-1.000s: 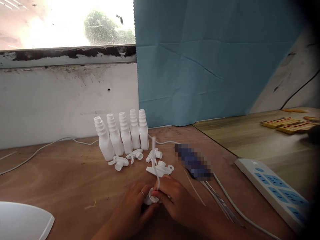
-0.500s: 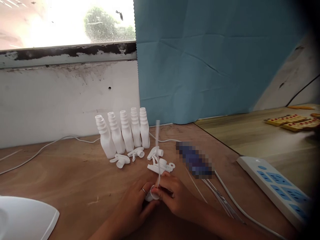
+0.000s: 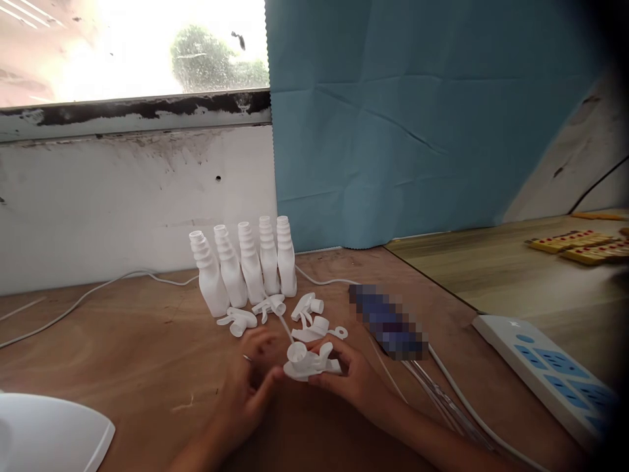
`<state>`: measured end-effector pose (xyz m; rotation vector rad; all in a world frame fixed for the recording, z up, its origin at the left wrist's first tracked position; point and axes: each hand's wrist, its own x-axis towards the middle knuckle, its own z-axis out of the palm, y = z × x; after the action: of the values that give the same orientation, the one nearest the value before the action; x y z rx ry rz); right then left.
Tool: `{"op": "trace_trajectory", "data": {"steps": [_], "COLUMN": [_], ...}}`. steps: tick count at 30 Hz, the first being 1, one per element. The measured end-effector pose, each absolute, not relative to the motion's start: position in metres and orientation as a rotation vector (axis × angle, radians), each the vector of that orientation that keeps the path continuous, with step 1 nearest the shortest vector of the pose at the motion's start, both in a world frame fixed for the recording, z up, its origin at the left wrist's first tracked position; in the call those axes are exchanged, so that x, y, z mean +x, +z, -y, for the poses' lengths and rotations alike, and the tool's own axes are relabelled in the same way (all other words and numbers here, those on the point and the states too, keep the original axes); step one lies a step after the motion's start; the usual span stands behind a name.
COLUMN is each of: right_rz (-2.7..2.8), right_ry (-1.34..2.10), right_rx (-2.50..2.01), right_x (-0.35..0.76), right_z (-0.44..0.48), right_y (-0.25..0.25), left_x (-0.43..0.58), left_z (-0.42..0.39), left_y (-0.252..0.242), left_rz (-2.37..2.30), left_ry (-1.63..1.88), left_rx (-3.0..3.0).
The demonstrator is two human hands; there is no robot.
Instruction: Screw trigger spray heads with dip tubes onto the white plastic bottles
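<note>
My right hand (image 3: 362,383) grips a white trigger spray head (image 3: 308,367) by its nozzle end, between thumb and fingers. From the round collar of the spray head a thin dip tube (image 3: 285,328) slants up and to the left. Just left of it, my left hand (image 3: 242,388) is empty, its fingers apart and slightly curled, the thumb tip close to the collar. Beyond the hands lie several more white spray heads, among them one at the left (image 3: 238,320) and one at the right (image 3: 306,307). Several open-necked white bottles (image 3: 253,275) stand upright in a row behind them.
A pixelated dark blue object (image 3: 388,322) lies right of the spray heads, with clear tubes (image 3: 442,393) below it. A white power strip (image 3: 511,334) is at the right. The corner of a white object (image 3: 54,432) shows lower left. A cable (image 3: 132,272) runs along the wall.
The spray head has turned in my right hand, and its tube, upright before, now leans left and away. My left hand has let go and moved left.
</note>
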<state>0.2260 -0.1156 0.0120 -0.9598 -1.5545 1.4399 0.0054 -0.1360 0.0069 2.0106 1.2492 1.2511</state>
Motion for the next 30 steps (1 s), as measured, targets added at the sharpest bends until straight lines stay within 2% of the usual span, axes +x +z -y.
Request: {"op": "trace_trajectory", "data": {"steps": [4,6,11,15,24,30], "right_rz": [1.464,1.464,1.492,1.491,1.501,1.470], "right_ry": [1.442,1.448,1.420,1.393,1.358,1.410], "right_rx": [-0.932,-0.913,-0.936,-0.993,-1.045,-1.008], "right_x": [0.227,0.227,0.226,0.227,0.228,0.227], "right_z": [0.116,0.116,0.115,0.115,0.115,0.116], "right_y": [0.018,0.020,0.020,0.019,0.018,0.019], "left_x": [-0.026,-0.044,-0.073,-0.093,-0.130,-0.131], "left_z": [0.096,0.076,0.041,0.019,-0.012,-0.014], "left_y": [0.001,-0.002,-0.007,-0.009,-0.003,-0.004], "left_rz": [-1.735,-1.851,-1.937,-2.010,-1.997,-2.056], "left_ry": [1.730,1.774,1.827,1.907,1.601,1.518], "left_rx": [1.606,1.434,1.536,1.386,1.294,1.303]}}
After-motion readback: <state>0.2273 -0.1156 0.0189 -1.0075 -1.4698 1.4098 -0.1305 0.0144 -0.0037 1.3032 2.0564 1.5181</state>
